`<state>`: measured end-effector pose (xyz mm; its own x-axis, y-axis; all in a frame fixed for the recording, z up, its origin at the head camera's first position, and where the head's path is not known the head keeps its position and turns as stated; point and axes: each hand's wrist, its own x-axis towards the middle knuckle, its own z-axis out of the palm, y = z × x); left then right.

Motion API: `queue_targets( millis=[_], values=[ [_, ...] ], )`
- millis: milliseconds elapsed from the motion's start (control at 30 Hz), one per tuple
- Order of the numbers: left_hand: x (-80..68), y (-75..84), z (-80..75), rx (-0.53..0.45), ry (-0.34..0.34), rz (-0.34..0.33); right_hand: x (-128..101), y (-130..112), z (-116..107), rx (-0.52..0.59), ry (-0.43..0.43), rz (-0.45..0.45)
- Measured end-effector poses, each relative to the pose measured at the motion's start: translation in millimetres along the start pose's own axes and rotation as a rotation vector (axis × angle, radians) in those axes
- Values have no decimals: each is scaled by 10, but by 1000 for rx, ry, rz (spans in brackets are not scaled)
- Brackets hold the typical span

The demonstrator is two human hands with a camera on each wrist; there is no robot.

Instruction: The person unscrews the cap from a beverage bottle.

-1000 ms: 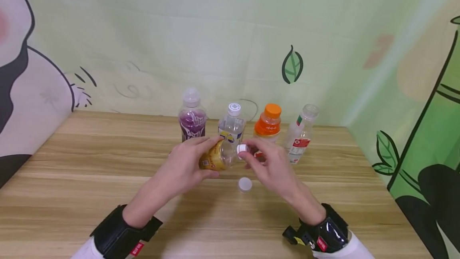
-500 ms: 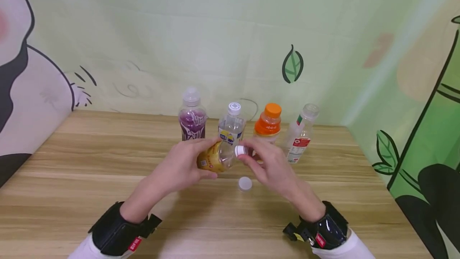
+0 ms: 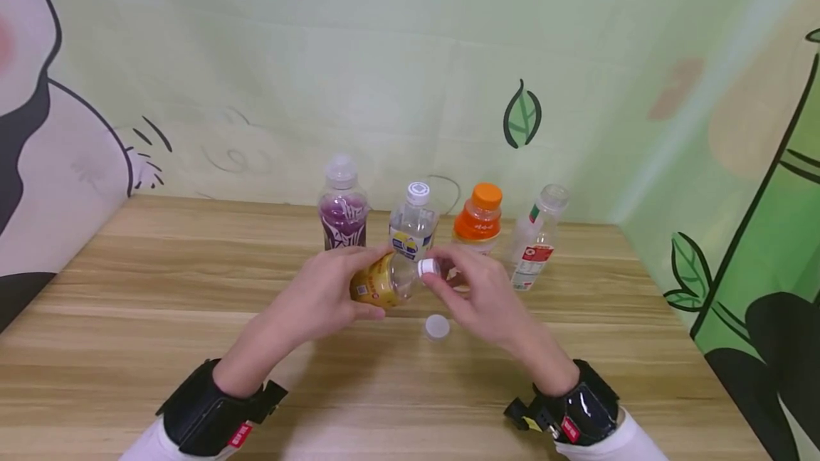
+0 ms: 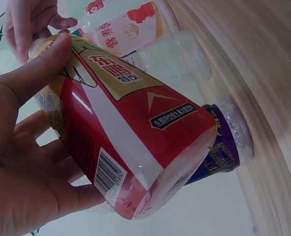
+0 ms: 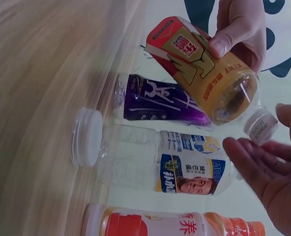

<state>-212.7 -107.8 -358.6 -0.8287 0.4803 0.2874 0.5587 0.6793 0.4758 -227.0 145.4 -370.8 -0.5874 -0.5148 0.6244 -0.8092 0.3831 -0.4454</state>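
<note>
In my left hand [image 3: 333,289] is a plastic drink bottle [image 4: 130,113] with a red and yellow label. The fingers and thumb wrap its body, and it tilts with its neck toward the right. A white cap [image 5: 261,126] is at the bottle's mouth; whether it is screwed tight cannot be told. My right hand [image 3: 482,289] pinches this cap with thumb and fingers. Below both hands, a round white lid [image 3: 437,327] lies flat on the wooden table [image 3: 359,404].
Standing behind the hands are a purple-labelled bottle [image 3: 344,215], a clear white-capped bottle [image 3: 413,223], an orange-capped bottle [image 3: 483,215] and a clear bottle with a red and white label [image 3: 534,247]. A printed cloth [image 3: 282,91] hangs behind the table.
The held bottle and the white cap have shifted slightly left over the second. My left forearm has moved a little left. The standing bottles and the lid have stayed put.
</note>
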Motion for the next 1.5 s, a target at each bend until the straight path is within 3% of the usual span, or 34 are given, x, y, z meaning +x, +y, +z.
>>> queue_targets(
  millis=[267, 500, 633, 1033, 1500],
  values=[
    [0, 20, 31, 29, -15, -42, -2, -43, 16, -12, 0, 183],
    [8, 49, 32, 45, -6, -44, -10, -120, 8, 101, -41, 336],
    [6, 55, 34, 53, 14, -32, -11, -151, 5, 136, -46, 369],
    [-1, 46, 34, 71, 39, -12, -17, -154, 19, 130, -42, 319],
    [-8, 7, -5, 17, 21, 14, -18, -104, 14, 36, -37, 102]
  ],
)
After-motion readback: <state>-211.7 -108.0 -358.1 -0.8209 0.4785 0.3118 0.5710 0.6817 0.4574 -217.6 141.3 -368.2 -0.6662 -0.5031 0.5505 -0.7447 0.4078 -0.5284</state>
